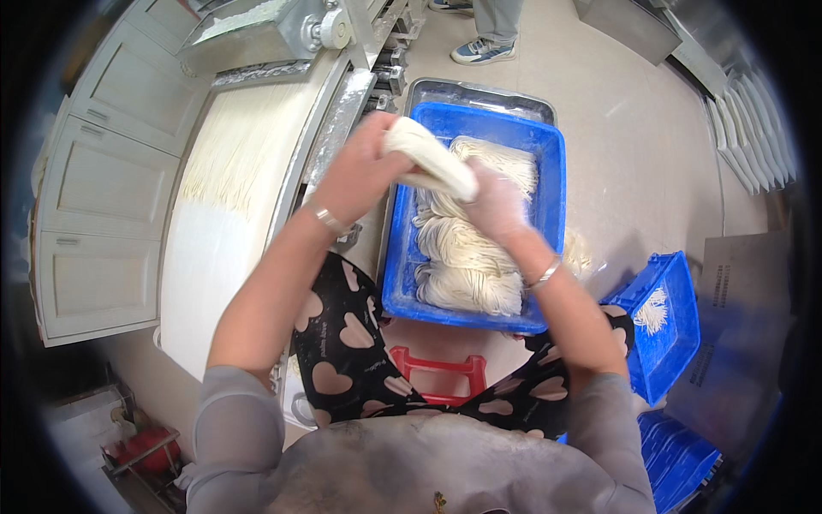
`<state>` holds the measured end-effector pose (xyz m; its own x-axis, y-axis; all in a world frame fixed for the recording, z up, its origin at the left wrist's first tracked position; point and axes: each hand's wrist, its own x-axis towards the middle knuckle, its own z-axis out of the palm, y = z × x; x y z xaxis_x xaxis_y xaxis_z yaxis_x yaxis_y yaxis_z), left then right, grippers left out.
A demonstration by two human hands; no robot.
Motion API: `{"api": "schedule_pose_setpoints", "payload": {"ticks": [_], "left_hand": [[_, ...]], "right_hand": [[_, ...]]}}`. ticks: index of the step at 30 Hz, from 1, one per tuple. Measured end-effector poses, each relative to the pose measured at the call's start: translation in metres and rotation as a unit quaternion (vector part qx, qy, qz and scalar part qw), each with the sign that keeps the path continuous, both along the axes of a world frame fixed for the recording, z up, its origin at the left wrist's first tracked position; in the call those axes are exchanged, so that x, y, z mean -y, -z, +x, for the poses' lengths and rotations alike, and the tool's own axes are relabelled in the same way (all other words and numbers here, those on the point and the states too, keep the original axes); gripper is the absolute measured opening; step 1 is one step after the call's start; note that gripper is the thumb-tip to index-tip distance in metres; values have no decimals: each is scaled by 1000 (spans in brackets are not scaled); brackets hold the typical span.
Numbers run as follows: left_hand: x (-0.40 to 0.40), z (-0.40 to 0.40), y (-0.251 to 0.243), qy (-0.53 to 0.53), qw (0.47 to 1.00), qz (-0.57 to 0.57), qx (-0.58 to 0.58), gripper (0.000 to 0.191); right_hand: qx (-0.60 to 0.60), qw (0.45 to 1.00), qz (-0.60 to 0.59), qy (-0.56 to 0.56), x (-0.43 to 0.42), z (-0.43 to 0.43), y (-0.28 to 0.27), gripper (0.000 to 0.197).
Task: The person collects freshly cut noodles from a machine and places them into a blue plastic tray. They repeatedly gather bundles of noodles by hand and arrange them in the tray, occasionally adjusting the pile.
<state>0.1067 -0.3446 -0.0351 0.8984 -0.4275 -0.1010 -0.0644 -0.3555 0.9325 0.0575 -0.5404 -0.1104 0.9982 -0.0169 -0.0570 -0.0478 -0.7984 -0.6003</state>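
A folded bundle of fresh noodles (430,151) is stretched between my two hands, over the left side of a large blue plastic crate (553,193). My left hand (366,168) grips the bundle's upper left end. At its lower right end, my right hand (496,202) holds on; both the hand and the bundle are slightly blurred. Inside the crate lie several folded noodle bundles (472,257) in a column. Some of them are partly hidden behind my hands and the held bundle.
On my left runs a noodle machine's white conveyor belt (209,276), carrying cut noodle strands (231,141). A metal tray (481,93) shows behind the crate. To the right stands a smaller blue crate (668,360) with noodle scraps. A red stool (443,369) is between my legs. Another person's shoe (483,51) appears ahead.
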Motion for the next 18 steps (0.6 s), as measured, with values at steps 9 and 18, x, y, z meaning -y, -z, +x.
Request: {"api": "schedule_pose_setpoints", "payload": {"ticks": [9,18], "left_hand": [[61,85,139,-106,982,151,36,73],[-197,55,103,-189,786,582,86,124]], "right_hand": [[-13,970,-240,-32,84,5,87,65],[6,985,-63,-161,-36,-152,112,61]]}}
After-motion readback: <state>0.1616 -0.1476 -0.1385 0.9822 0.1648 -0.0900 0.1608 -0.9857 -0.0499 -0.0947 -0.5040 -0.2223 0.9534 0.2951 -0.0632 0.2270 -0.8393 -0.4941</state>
